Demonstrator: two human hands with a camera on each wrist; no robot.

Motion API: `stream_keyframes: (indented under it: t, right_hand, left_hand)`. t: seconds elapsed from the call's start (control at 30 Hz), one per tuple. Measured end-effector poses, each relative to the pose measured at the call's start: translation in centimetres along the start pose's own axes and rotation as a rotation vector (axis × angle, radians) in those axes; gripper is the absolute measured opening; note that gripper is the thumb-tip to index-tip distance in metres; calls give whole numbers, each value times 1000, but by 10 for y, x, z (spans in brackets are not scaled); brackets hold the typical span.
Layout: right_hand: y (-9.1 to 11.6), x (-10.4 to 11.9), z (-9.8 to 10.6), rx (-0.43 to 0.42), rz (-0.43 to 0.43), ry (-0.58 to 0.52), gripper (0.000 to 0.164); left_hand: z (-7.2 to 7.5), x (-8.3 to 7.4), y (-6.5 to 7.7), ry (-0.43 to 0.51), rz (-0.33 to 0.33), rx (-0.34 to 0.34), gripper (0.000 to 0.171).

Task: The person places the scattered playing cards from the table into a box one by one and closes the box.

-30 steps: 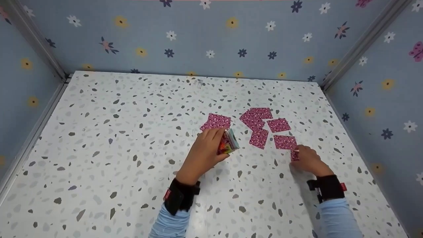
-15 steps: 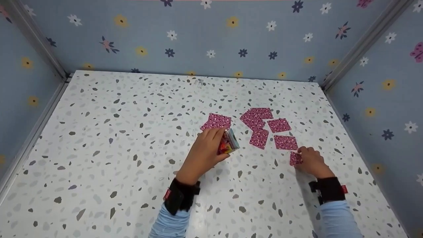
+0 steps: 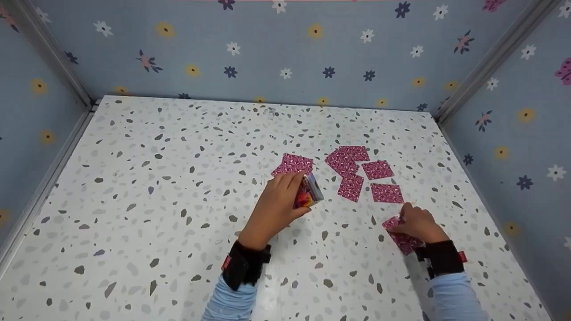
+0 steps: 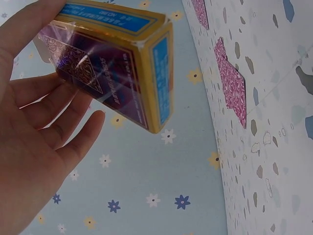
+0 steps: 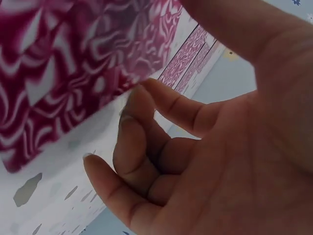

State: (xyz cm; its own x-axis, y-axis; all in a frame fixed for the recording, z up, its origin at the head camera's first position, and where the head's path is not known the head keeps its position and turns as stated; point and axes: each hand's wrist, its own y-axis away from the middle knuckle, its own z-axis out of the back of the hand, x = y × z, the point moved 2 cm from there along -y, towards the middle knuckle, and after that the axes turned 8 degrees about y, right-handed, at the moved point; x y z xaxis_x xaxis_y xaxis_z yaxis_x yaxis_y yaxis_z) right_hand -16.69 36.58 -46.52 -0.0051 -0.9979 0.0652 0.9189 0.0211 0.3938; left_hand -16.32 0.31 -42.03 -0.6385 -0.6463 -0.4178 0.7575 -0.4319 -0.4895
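My left hand [image 3: 279, 203] grips a playing-card box [image 4: 107, 63] with gold edges and blue panels, tilted above the table. Thumb and fingers hold it at one end in the left wrist view. At the right, my right hand [image 3: 419, 221] pinches a pink-and-white patterned playing card [image 5: 73, 73] between thumb and fingers. In the head view the card slants under the hand. Several like cards lie back-up beyond it: one single card [image 3: 387, 193] just past the right hand, another card [image 3: 378, 169] behind that, and an overlapping group [image 3: 345, 160] to their left.
Overlapping pink cards [image 3: 292, 164] lie right behind the left hand. The white speckled table [image 3: 134, 200] meets a blue flowered wall [image 3: 250, 49] at the back, with similar panels on both sides. Black straps with cameras sit on both wrists.
My right hand has drawn its card slightly toward me, away from the single card behind it. More of the card's face now shows. The left hand keeps the box in place.
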Motion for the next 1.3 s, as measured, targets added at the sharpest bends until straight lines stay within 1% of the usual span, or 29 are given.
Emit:
stream_keyframes:
  t: [0.1,0.2,0.27,0.37,0.5,0.63,0.77,0.9,1.0,1.07,1.2,1.3]
  right_hand:
    - [1,5,-1,-32,22,41,51]
    - [4,10,0,-72,45,34,42]
    - [7,14,2,-94,59,-9,31]
    - [13,23,5,-98,70,-91,17]
    - [19,36,11,-118,69,-134,11]
    - [24,51,20,-169,85,-140,8]
    - [28,68,31,-234,119,-189,11]
    - [32,88,44,-332,173,-269,23]
    - [37,105,56,-417,202,-339,24]
    - [40,116,64,-466,204,-394,21]
    - [47,133,78,-530,203,-513,20]
    - [53,144,85,-573,220,-590,22]
  left_hand:
    - [-1,1,0,2,3,4,73]
    - [-1,1,0,6,12,10,73]
    - [-1,1,0,9,18,16,73]
    - [-1,1,0,13,23,23,74]
    - [-2,0,-1,21,28,31,74]
    - [-2,1,-1,28,33,33,74]
    - [-2,1,-1,15,35,37,74]
    - [-2,1,-1,0,29,35,74]
    - [-1,1,-1,7,29,36,73]
    - [-1,1,-1,11,38,44,73]
    - [-2,1,-1,8,47,50,74]
    - [-4,0,-1,14,52,50,75]
